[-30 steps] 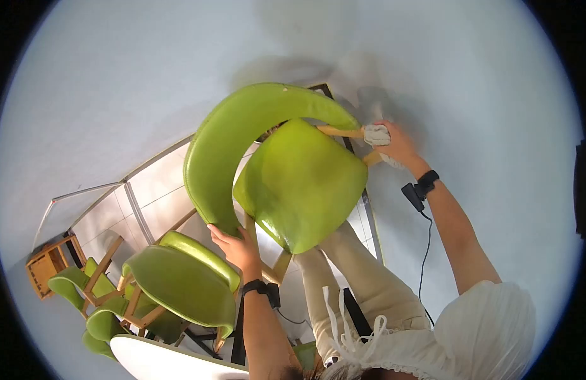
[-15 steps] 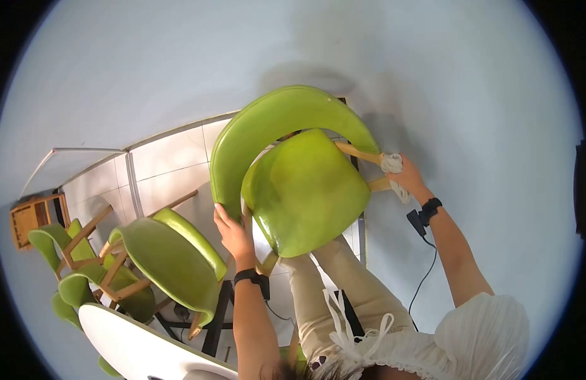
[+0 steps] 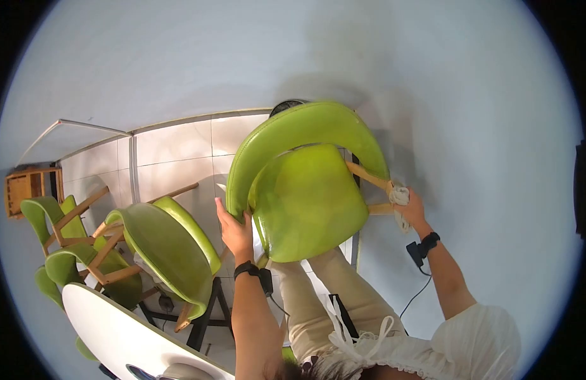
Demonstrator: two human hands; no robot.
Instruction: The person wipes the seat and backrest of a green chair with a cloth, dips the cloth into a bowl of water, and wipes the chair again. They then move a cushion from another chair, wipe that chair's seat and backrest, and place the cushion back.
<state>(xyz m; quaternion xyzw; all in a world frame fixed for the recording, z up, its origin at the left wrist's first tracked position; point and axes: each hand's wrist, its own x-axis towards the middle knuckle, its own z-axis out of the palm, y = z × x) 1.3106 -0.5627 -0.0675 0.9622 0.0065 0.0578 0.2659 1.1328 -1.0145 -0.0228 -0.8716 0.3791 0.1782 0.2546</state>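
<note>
Green chair [image 3: 305, 196] lower than before; left hand [image 3: 234, 228] grips backrest, right hand [image 3: 412, 206] clutches cloth [image 3: 399, 195] (on wooden frame).

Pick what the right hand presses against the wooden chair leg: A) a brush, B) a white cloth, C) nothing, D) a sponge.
B: the right hand holds a bunched white cloth against the wooden leg of the green chair.

chair [image 3: 305, 190]: bright green, light wood legs
cloth [image 3: 399, 195]: white
wrist bands [image 3: 247, 269]: black
table [image 3: 115, 335]: white
floor tiles [image 3: 172, 155]: pale cream
</note>
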